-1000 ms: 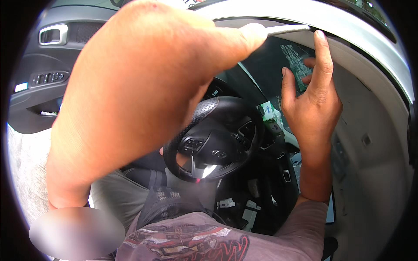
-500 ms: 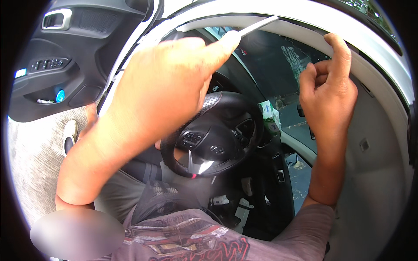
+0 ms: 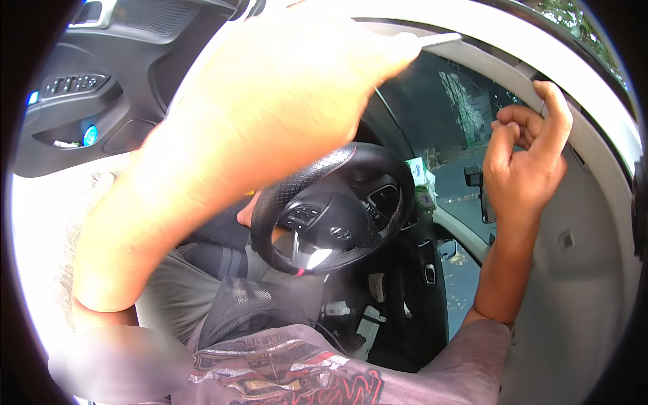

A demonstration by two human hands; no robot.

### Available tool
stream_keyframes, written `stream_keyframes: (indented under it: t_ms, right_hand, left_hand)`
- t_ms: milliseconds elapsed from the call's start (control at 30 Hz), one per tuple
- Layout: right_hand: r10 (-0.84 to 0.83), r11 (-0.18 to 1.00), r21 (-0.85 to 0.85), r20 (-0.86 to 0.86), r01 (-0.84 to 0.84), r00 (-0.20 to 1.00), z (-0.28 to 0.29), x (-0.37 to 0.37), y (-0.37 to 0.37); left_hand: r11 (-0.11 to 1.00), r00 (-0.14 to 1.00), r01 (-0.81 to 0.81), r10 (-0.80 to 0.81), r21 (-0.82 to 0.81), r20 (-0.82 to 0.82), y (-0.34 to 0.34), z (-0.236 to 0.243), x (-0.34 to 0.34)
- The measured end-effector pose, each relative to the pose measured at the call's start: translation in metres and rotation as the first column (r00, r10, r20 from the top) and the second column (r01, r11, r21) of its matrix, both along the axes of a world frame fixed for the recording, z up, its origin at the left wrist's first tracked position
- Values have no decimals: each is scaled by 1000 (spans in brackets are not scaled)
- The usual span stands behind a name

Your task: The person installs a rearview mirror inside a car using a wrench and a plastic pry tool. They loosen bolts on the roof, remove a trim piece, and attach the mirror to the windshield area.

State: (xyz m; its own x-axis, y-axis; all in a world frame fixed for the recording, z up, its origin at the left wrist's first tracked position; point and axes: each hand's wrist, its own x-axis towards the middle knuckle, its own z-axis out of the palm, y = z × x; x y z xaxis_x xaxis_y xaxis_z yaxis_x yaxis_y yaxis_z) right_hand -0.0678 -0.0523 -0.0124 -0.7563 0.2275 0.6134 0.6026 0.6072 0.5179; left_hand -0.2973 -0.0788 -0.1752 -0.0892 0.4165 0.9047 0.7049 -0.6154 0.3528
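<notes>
My left hand (image 3: 283,88), large and washed out in the light, is raised high with a thin flat silver tool (image 3: 442,38) pointing from its thumb and finger toward the roof-edge trim (image 3: 489,55) of a car's open doorway. At the right, my right hand (image 3: 530,162) is up along the same trim, fingers bent and bunched, the index fingertip at the edge; what is between the fingers is unclear. Below both hands is the black steering wheel (image 3: 399,202).
At the left stands the open door panel (image 3: 101,115) with switches and a pocket. A green-and-white box (image 3: 422,185) lies by the windshield (image 3: 432,115). Small white objects (image 3: 368,327) are in the dark footwell. The grey headliner (image 3: 574,283) curves down the right.
My left hand went down-left with the tool, then back up and right. My right hand has moved right and a little down along the trim, its fingers curling more.
</notes>
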Motion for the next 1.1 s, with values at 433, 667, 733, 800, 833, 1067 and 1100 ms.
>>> stream_keyframes:
  t_ms: [433, 667, 733, 800, 833, 1067, 1100]
  right_hand:
    - [-159, 979, 154, 195, 131, 968, -12, 25, 16]
    - [81, 835, -428, -526, -346, 847, -50, 39, 53]
    - [182, 712, -451, -621, -538, 762, -53, 11, 59]
    - [215, 620, -420, -722, -663, 658, -53, -12, 64]
    - [246, 608, -343, -776, -716, 580, -52, -22, 72]
    - [329, 560, -17, -913, -828, 242, -49, -34, 104]
    - [312, 598, -49, -905, -800, 289, -46, -31, 102]
  left_hand:
    - [990, 964, 72, -37, -125, 263, -2, -15, 65]
    - [998, 967, -57, 64, -35, 248, 29, -15, 76]
    - [997, 969, -50, 63, -64, 240, 22, -13, 77]
    - [997, 962, -45, 60, -63, 266, 17, -15, 82]
    - [997, 960, -46, 62, -63, 274, 15, -16, 84]
    - [988, 977, -84, 107, -128, 185, 21, -27, 72]
    - [986, 978, -103, 124, -129, 170, 24, -31, 69]
